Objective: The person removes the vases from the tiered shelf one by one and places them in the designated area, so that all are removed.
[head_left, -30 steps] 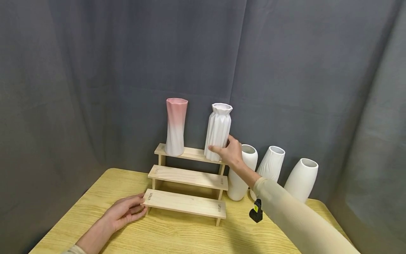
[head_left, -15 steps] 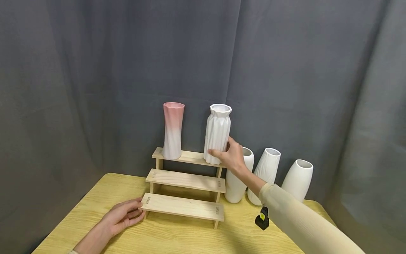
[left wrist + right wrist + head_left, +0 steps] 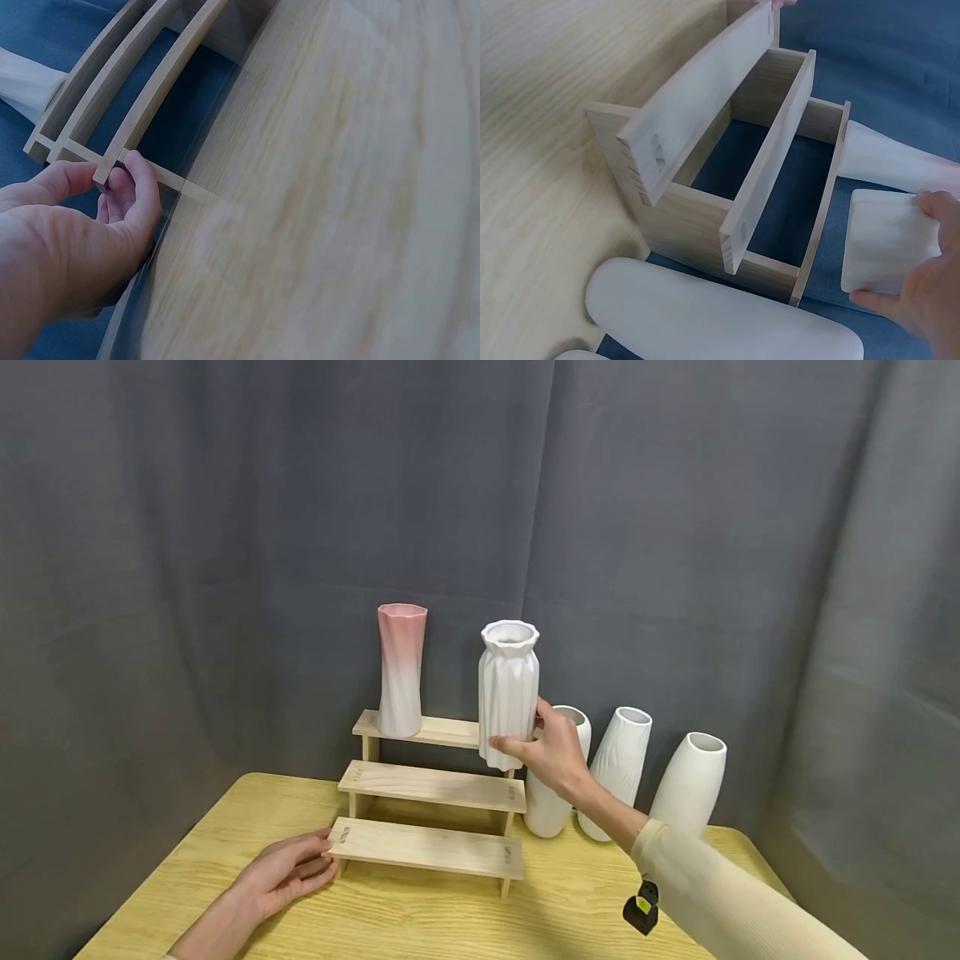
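Note:
My right hand (image 3: 557, 753) grips a white pleated vase (image 3: 508, 689) low on its body, thumb in front. Upright, the vase overlaps the right end of the top step of a three-tier wooden display stand (image 3: 427, 846). In the right wrist view its pale base (image 3: 885, 240) shows, with a gap between it and the top board. At the stand's lower left corner, my left hand (image 3: 279, 875) pinches the end of the lowest board; the left wrist view shows thumb and fingers (image 3: 142, 184) round that end. A pink-and-white twisted vase (image 3: 401, 672) stands on the top step's left.
Right of the stand, a rounded white vase (image 3: 547, 806), a ribbed white vase (image 3: 622, 752) and a smooth white vase (image 3: 690, 781) stand on the wooden table (image 3: 405, 927). A grey curtain (image 3: 300, 527) hangs behind. A black device hangs at my right sleeve (image 3: 712, 877).
My right hand has brought the pleated vase off the top step and forward, so its base now overlaps the step's front edge. The left hand keeps its hold; the head view has shifted slightly.

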`<state>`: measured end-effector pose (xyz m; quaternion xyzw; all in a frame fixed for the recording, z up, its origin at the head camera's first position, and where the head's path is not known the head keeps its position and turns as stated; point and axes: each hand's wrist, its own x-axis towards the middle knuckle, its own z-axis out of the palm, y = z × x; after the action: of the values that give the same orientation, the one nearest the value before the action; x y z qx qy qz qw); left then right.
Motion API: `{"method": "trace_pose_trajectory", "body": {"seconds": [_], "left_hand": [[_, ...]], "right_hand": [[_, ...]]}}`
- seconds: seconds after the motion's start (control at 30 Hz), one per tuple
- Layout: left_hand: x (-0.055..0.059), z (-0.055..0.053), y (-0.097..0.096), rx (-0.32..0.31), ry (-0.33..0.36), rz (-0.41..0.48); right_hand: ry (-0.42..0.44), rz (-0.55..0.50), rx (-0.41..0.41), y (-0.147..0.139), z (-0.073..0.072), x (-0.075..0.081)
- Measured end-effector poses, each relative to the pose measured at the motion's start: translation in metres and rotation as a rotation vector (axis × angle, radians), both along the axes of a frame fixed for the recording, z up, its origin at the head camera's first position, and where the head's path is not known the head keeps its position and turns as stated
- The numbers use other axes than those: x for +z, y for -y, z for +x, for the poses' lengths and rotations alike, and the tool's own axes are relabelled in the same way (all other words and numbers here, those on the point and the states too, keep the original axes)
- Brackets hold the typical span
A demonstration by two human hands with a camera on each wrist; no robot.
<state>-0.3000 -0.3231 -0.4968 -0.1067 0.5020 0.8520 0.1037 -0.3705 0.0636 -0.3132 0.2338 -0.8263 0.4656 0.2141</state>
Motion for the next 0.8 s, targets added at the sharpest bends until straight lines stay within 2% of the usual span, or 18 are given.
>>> {"method": "trace_pose_trajectory", "body": {"seconds": [0.27, 0.47, 0.8], "left_hand": [[-0.003, 0.004, 0.001, -0.005, 0.011, -0.015], [-0.004, 0.004, 0.0, -0.025, 0.009, 0.011], [-0.002, 0.001, 0.002, -0.056, 0.012, 0.054]], "right_hand": [[0.06, -0.042, -0.015, -0.016, 0.018, -0.011], [0.106, -0.032, -0.044, -0.04, 0.026, -0.018], [0.074, 0.015, -0.134, -0.077, 0.035, -0.03]]}}
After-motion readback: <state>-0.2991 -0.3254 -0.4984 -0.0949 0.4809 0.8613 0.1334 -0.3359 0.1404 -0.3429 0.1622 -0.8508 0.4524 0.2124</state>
